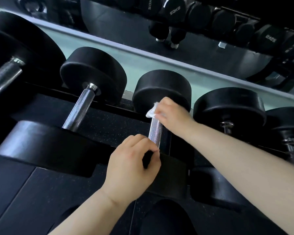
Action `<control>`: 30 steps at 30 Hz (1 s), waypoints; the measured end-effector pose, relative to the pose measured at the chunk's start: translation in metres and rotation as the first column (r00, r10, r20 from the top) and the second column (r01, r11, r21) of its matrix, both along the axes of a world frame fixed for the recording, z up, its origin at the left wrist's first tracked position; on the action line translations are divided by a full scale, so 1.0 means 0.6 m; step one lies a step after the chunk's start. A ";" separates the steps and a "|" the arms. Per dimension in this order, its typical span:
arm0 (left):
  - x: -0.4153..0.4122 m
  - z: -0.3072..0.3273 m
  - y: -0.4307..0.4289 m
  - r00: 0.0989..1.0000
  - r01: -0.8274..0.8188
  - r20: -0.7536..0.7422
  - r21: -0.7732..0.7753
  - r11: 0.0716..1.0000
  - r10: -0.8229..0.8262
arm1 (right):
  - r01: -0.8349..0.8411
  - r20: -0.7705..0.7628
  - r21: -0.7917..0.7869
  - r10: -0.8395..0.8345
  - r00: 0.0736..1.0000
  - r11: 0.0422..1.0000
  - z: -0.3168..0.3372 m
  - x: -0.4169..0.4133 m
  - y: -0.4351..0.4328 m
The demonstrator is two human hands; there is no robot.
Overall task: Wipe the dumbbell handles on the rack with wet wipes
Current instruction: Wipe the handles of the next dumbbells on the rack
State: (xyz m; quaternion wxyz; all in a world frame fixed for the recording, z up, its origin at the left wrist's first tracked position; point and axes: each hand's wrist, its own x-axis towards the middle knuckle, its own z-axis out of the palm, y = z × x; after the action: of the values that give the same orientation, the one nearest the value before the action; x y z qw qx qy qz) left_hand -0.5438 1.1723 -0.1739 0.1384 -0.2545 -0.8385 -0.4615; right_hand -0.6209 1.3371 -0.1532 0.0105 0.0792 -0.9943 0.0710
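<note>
**Wipe held at the far end of the handle**

Found the handle (155, 131), knurled steel, lying front to back across the rack (112, 108), third in the visible row counting from the left. Gripped a crumpled white wipe (151, 112) round its far end, hard up against the far head (161, 85), with the right hand (173, 114): fingers curled over wipe and bar together, a tuft of wipe poking out on the left side. Left the middle stretch of the bar bare and shining between the two hands. Held the near end with the left hand (134, 160): fingers bent and closed over the top edge of the near head (171, 173), thumb tucked against them, right at the joint of bar and rubber. Reached in with both forearms bare, the right from the lower right, the left from below.

Saw a bigger dumbbell (92, 73) just to the left, untouched, its bar likewise bare, and the biggest dumbbell (24, 48) at the left edge, cut off by the frame. Saw a smaller dumbbell (229, 106) just to the right, with only a short bit of its bar showing, and the last dumbbell (285, 119) beyond it at the right edge. Noted a dark speckled surface (109, 131) under the bars. Noted a pale ledge (143, 63) behind the far heads, and above it a mirror (202, 55) giving back round black dumbbell ends, some with reversed lettering, plus two dark trouser legs and light shoes (166, 43).
</note>
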 end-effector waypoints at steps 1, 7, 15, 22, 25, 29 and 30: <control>0.000 0.000 -0.001 1.000 0.002 0.002 0.002 1.000 -0.002 | -0.011 -0.007 0.029 0.011 1.000 1.000 -0.005 0.006 -0.006; -0.001 -0.002 -0.001 1.000 0.014 -0.021 -0.008 1.000 -0.014 | -0.311 0.197 -0.022 0.309 0.930 0.950 -0.013 0.044 -0.019; -0.002 -0.002 -0.001 0.999 0.012 -0.032 -0.008 1.000 -0.013 | 0.007 0.188 -0.286 0.049 0.981 0.958 -0.003 0.042 -0.010; -0.001 -0.003 0.000 1.000 0.027 -0.006 -0.007 1.000 -0.027 | 0.229 0.197 -0.581 -0.138 0.971 0.781 0.003 0.049 0.006; -0.002 -0.002 0.000 0.999 0.036 0.002 -0.008 0.999 -0.036 | 0.495 0.288 -0.691 -0.428 0.857 0.526 -0.013 0.028 0.015; -0.002 -0.003 0.000 0.999 0.034 0.019 -0.014 0.999 -0.034 | 0.558 0.522 -0.693 -0.217 0.825 0.456 -0.025 0.041 0.011; -0.003 -0.003 0.000 0.999 0.031 0.020 -0.018 0.999 -0.030 | 0.562 0.587 -0.677 -0.111 0.802 0.476 -0.024 0.051 0.009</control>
State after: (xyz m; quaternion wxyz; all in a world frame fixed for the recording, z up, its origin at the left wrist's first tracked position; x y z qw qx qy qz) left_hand -0.5453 1.1726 -0.1754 0.1206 -0.2640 -0.8400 -0.4584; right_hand -0.5902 1.3427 -0.1674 -0.1781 -0.1597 -0.8054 0.5423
